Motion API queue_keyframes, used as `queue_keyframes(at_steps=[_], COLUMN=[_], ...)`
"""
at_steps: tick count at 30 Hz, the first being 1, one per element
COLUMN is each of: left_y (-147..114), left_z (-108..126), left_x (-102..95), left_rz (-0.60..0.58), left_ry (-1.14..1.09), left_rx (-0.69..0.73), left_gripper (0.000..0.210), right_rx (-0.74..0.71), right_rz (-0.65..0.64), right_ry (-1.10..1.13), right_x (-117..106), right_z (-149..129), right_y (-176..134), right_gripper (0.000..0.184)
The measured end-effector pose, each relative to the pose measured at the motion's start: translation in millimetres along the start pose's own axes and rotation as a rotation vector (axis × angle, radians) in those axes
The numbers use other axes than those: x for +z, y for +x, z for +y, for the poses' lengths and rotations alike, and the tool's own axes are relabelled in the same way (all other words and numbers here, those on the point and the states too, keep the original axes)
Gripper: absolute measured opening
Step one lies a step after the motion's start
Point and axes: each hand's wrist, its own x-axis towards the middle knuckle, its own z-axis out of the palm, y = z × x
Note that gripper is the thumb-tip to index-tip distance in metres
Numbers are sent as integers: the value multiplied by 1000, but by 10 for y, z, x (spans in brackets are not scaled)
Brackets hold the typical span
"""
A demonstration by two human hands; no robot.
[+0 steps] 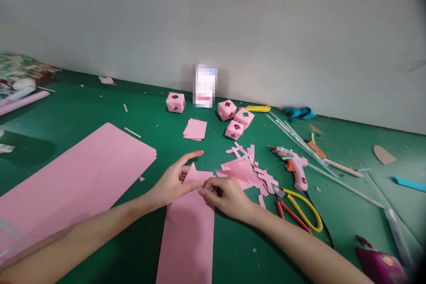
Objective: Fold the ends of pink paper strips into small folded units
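A long strip of pink paper (pixel 188 244) lies in front of me, its far end partly lifted into a pointed flap (pixel 191 174). My left hand (pixel 173 182) is at that far end, thumb over the paper and index finger stretched past it, closed around the flap. From the right, my right hand (pixel 229 196) pinches the same end with thumb and curled fingers, its thumb tip close to the left thumb. The fingers partly hide the fold. Beside my right hand are a loose pink paper piece (pixel 238 171) and several narrow pink offcuts (pixel 264 177).
Large pink sheets (pixel 76 173) lie left. Several pink paper polyhedra (pixel 227 110) and small pink squares (pixel 196 129) stand farther back. On the right are a pink glue gun (pixel 294 164), yellow-and-red-handled scissors (pixel 299 208), glue sticks (pixel 293 135) and a yellow cutter (pixel 258 108). A wall (pixel 133 22) closes the back.
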Motion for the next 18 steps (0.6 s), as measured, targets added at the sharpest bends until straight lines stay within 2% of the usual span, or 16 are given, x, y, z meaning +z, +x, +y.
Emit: queue_keyframes(at_steps=[5,12,18], left_y=[-1,-10,2], left_z=[-1,15,28], left_x=[4,-8,-15], left_rz=[-9,7,92], left_ry=[-147,-171,-199], left_rx=[-40,-49,-53], left_gripper=[86,84,75], right_rx=[27,30,38], right_rz=[-15,-23,-53], right_ry=[49,43,53], right_x=[-4,-27,-47], right_z=[4,-18,-35], right_y=[-4,-3,-2], right_gripper=[26,24,22])
